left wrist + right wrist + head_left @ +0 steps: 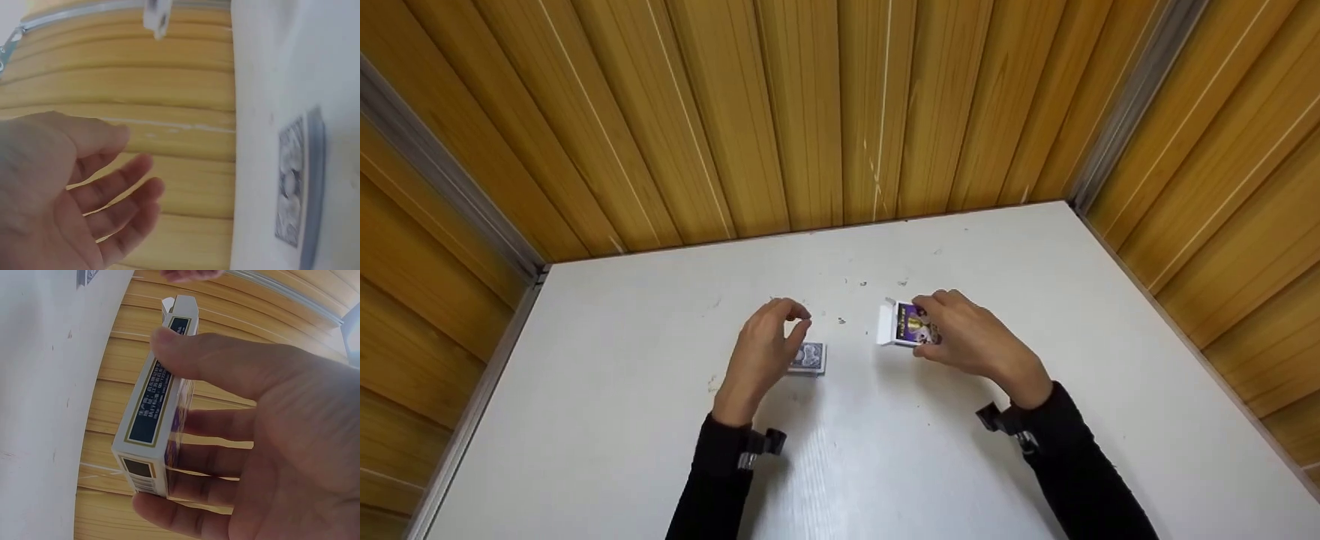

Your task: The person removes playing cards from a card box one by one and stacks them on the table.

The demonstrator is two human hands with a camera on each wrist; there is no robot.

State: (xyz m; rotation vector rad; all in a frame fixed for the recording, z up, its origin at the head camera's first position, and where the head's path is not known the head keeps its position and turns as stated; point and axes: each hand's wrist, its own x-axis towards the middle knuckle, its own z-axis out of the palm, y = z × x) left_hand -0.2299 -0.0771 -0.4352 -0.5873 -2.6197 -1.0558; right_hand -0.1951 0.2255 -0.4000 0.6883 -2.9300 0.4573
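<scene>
My right hand (971, 337) grips a playing card box (915, 324), thumb on one narrow side and fingers on the other. The box has a purple printed face, and its white end flap (886, 324) stands out toward the left. In the right wrist view the box (149, 405) shows a dark label with lettering on its side. My left hand (761, 349) hovers with loosely bent fingers and nothing between them. Beneath it a deck of playing cards (812, 358) lies on the table, patterned back up, partly hidden by the hand. The left wrist view shows the deck (292, 185) apart from the fingers.
The white table (607, 390) bears small dark marks (862, 284) beyond the hands. Wood-look panel walls (810, 112) enclose it at the back and both sides, with grey metal strips in the corners. Wrist cameras (775, 441) sit on both black sleeves.
</scene>
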